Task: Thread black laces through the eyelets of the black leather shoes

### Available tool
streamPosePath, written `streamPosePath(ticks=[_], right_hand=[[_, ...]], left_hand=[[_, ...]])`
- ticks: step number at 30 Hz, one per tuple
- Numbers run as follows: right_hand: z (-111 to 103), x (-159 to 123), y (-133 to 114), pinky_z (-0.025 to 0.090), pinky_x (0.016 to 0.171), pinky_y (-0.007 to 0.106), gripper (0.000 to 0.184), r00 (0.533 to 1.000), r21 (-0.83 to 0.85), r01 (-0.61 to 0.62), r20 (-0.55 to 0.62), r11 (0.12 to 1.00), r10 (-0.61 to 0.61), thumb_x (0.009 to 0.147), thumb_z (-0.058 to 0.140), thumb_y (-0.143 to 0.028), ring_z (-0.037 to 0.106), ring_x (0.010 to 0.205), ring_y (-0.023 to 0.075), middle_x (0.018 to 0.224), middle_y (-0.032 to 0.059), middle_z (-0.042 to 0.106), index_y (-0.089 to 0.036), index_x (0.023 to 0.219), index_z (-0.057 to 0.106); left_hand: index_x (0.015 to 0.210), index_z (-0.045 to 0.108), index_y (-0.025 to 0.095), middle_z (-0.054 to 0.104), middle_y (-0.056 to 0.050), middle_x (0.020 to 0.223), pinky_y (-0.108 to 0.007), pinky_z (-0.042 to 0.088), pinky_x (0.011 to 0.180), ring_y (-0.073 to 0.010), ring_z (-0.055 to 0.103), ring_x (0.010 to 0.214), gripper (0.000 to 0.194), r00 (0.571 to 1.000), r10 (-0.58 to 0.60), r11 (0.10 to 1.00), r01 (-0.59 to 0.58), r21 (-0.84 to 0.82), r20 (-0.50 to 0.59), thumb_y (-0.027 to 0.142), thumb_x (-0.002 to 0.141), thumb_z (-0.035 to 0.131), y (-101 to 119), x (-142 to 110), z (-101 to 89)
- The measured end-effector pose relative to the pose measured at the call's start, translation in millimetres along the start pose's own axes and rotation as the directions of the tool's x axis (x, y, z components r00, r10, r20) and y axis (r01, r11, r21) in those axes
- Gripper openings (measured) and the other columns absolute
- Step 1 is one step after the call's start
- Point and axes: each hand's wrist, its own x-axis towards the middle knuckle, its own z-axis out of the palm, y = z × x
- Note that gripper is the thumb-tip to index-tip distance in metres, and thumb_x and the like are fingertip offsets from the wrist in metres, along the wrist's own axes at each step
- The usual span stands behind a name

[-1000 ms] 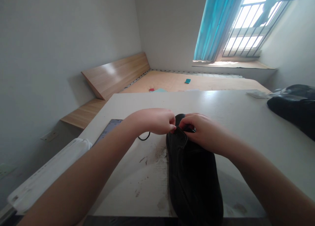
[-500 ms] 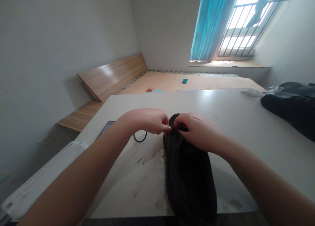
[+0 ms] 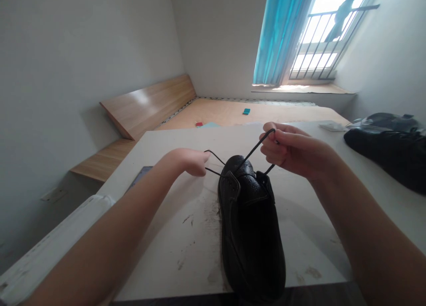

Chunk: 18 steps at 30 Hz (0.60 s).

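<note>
A black leather shoe (image 3: 250, 226) lies on the white table (image 3: 186, 235), toe toward me. Its thin black lace (image 3: 254, 150) runs out of the far end in two strands. My left hand (image 3: 188, 160) is closed in a pinch on the left strand, just left of the shoe's opening. My right hand (image 3: 293, 150) is closed on the right strand, raised above and to the right of the shoe, with the lace stretched taut down to the eyelets.
A dark bag (image 3: 389, 150) sits at the table's right edge. A flat tablet-like thing (image 3: 138, 178) lies at the left edge under my forearm. Behind stand a bare wooden bed frame (image 3: 233, 113), a blue curtain (image 3: 276, 35) and a barred window (image 3: 326, 39).
Both hands were pressed together on the shoe's far end; they have drawn apart, the right lifting up and right, pulling the lace strands out taut. The shoe's opening now shows.
</note>
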Motion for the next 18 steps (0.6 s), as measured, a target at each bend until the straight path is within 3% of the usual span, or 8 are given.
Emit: streamPosePath(ticks=[2,3,6,8,11,15,18], right_hand=[[2.8,-1.0,2.2,0.018,0.046,0.020,0.023,0.997,0.014,0.002,0.082,1.000,-0.003,0.087,0.067,-0.028,0.025,0.052,0.0069,0.060,-0.0048,0.033,-0.019,0.075,0.049],[4.2,-1.5,3.0,0.019,0.046,0.020,0.022,0.993,0.017,0.003,0.116,1.000,-0.005,0.087,0.066,-0.028,0.025,0.052,0.0070,0.059,-0.0048,0.033,-0.019,0.075,0.050],[6.4,-2.9,4.4,0.020,0.047,0.021,0.020,0.985,0.021,0.011,0.174,1.000,-0.015,0.088,0.065,-0.029,0.025,0.052,0.0072,0.060,-0.0049,0.032,-0.019,0.078,0.051],[6.5,-2.5,5.1,0.019,0.047,0.022,0.020,0.983,0.020,0.013,0.181,1.000,-0.017,0.089,0.065,-0.030,0.025,0.052,0.0072,0.060,-0.0052,0.032,-0.020,0.080,0.050],[6.8,1.1,8.1,0.017,0.047,0.022,0.021,0.988,-0.041,-0.006,0.155,0.999,0.012,0.090,0.064,-0.031,0.024,0.053,0.0070,0.060,-0.0056,0.033,-0.019,0.080,0.050],[11.2,8.4,15.8,0.015,0.047,0.022,0.023,0.990,-0.203,-0.060,0.115,0.977,0.085,0.091,0.063,-0.032,0.026,0.053,0.0057,0.061,-0.0053,0.038,-0.017,0.078,0.050],[14.7,7.4,16.1,0.017,0.046,0.022,0.025,0.988,-0.180,-0.058,0.133,0.982,0.083,0.090,0.065,-0.034,0.029,0.052,0.0055,0.059,-0.0053,0.041,-0.017,0.077,0.051]], left_hand=[[0.155,0.011,0.019,0.049,-0.014,0.146,-0.026,0.050,0.073,-0.0186,0.067,0.090,0.092,0.990,0.133,0.972,-0.139,-0.187,-0.047,0.021,0.073,0.051,0.4,0.9,-0.6],[0.155,0.006,0.023,0.041,-0.014,0.153,-0.025,0.051,0.073,-0.0170,0.067,0.090,0.092,0.974,0.204,0.924,-0.226,-0.309,-0.104,0.023,0.074,0.051,1.8,1.1,-1.1],[0.150,0.029,0.021,0.029,-0.014,0.159,-0.026,0.052,0.077,-0.0211,0.064,0.106,0.079,0.883,0.318,0.642,-0.469,-0.606,-0.347,0.025,0.075,0.053,10.2,2.3,-1.7],[0.141,0.044,0.020,0.029,-0.012,0.159,-0.028,0.051,0.085,-0.0237,0.058,0.121,0.066,0.826,0.305,0.482,-0.564,-0.671,-0.475,0.022,0.075,0.054,17.5,3.8,-1.2],[0.136,0.049,0.027,0.033,-0.005,0.158,-0.034,0.047,0.097,-0.0236,0.051,0.130,0.064,0.727,0.224,0.323,-0.683,-0.655,-0.649,0.016,0.074,0.054,25.9,5.5,-1.9],[0.134,0.053,0.037,0.048,0.002,0.148,-0.042,0.046,0.101,-0.0260,0.051,0.130,0.065,0.533,0.094,0.295,-0.822,-0.488,-0.841,0.015,0.073,0.053,28.8,-2.9,-9.8],[0.129,0.060,0.034,0.062,0.003,0.133,-0.045,0.048,0.099,-0.0265,0.057,0.123,0.056,0.469,0.097,0.326,-0.848,-0.417,-0.878,0.017,0.076,0.051,29.5,-19.0,-17.4]])
